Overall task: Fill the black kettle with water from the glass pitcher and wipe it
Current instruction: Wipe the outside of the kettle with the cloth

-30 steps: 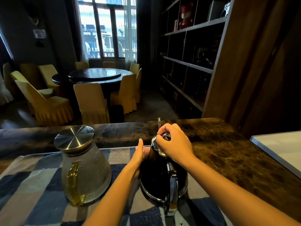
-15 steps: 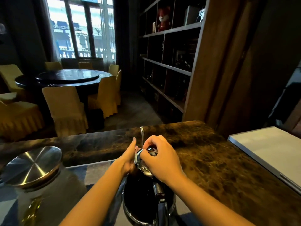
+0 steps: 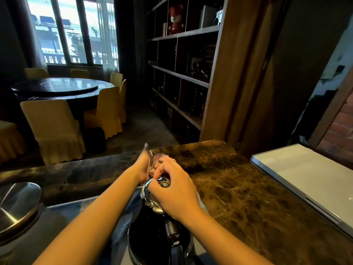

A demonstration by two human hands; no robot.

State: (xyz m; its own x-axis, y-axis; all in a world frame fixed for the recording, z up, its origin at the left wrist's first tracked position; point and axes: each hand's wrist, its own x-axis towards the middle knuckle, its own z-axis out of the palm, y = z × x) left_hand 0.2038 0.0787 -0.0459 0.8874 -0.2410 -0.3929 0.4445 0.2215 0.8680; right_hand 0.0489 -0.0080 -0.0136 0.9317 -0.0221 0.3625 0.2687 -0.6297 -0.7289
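The black kettle [image 3: 149,236] sits at 6 o'clock, spout [image 3: 150,158] pointing to 12. The right hand [image 3: 172,190] curls round its lid [image 3: 145,191]; the left hand [image 3: 140,167], fingers straight, touches the spout. The glass pitcher [image 3: 17,203] stands at 9, nearer the left.

Your room's pretty dim, and nearly all the light comes through the big window [image 3: 76,33] back left, which is blown out white in patches. The shelves [image 3: 183,77] sink into heavy shadow, so the lower ones are mush. Your left hand [image 3: 142,167] and right hand [image 3: 175,192] come out warm orange and fairly sharp. There are small hard glints on the kettle lid [image 3: 148,192], plus a soft sheen on the marble bench [image 3: 238,188]. The pitcher lid [image 3: 17,203] at the left edge is blurry and stretched, and straight lines lean outward toward the corners.
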